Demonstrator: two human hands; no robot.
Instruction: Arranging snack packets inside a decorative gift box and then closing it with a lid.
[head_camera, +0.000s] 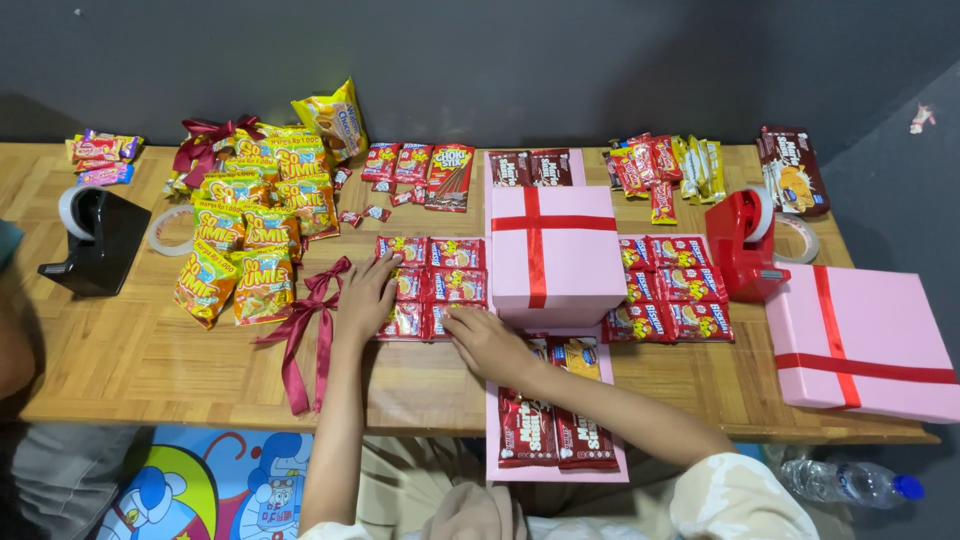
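under both hands' fingers (385, 268), flat red snack packets (432, 287)

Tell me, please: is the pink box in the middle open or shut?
Shut. The pink box has its lid on, with the red ribbon crossing over the top; its contents cannot be seen.

My left hand (365, 295) covers the left edge of the red snack packets (432, 285); my right hand (487, 342) hides their lower right corner. The pink box (555, 255) conceals the middle of the pink card (556, 465) beneath it. The pink lid (860, 345) and water bottle (850, 482) are partly out of sight past the desk (130, 350) edge.
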